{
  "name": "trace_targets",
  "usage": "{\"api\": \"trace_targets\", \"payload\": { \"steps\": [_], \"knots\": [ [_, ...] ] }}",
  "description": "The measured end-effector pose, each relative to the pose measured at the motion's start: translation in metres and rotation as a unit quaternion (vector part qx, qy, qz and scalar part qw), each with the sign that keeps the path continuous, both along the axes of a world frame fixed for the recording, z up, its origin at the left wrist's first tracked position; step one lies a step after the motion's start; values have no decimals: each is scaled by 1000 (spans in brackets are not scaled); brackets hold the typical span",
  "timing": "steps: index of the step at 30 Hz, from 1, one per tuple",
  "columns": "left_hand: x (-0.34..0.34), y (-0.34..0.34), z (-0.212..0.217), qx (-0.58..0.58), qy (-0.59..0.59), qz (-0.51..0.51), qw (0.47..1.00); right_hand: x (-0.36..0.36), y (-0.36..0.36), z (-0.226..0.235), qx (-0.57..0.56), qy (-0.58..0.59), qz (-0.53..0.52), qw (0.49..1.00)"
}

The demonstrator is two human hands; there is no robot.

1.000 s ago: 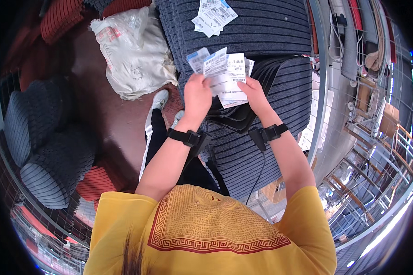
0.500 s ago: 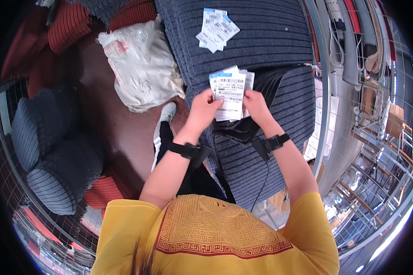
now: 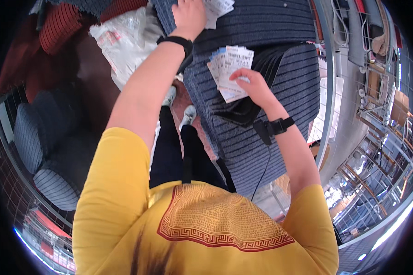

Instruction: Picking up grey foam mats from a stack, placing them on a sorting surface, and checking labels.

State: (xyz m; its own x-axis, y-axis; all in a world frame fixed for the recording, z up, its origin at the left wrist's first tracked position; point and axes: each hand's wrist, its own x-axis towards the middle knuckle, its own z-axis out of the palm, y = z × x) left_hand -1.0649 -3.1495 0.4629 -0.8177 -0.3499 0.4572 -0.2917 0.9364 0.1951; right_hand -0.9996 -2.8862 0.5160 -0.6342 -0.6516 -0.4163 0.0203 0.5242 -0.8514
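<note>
A fanned bunch of white printed labels (image 3: 231, 68), some with blue patches, is held in my right hand (image 3: 257, 88). Its thumb presses on the top label while the other fingers are hidden underneath. Far forward, my left hand (image 3: 190, 19) reaches to the top edge of the view. Its fingers are stretched out and partly cut off, with nothing seen in them. Just right of it, a second pile of labels (image 3: 220, 8) lies on the dark blue ribbed fabric (image 3: 266, 23). Beneath the held labels are black folded layers (image 3: 243, 112).
A white plastic sack (image 3: 128, 41) stands on the floor left of the fabric stack. Grey ribbed rolls (image 3: 55, 188) and red ribbed pieces (image 3: 62, 27) lie further left. A metal rail (image 3: 333, 91) runs along the right, with wire racks (image 3: 367, 160) beyond. A cable (image 3: 264, 169) hangs below my right wrist.
My left hand has let go of the held labels and moved forward and left, past the second pile. The right hand keeps the labels, now fanned wider and tilted.
</note>
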Motion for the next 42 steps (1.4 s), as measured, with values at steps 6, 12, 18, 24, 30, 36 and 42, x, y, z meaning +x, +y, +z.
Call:
{"api": "trace_targets", "payload": {
  "steps": [6,12,18,24,30,36,42],
  "knots": [
    [76,5,50,268,102,-117,951,-10,-5,8,17,-12,-5,1000],
    [248,112,79,416,-45,-228,879,-17,-6,-5,31,13,47,998],
    [260,163,81,399,-103,-182,893,-22,-6,-6,55,-12,35,998],
    [269,180,65,366,-119,-200,901,-26,0,-8,38,-31,24,998],
    [270,196,70,364,-103,-183,908,-27,-1,0,44,-66,4,997],
    [270,195,69,350,-105,-143,920,-29,1,0,50,-57,9,997],
    [268,197,64,412,-67,-181,891,-31,4,2,53,-49,16,997]
  ]
}}
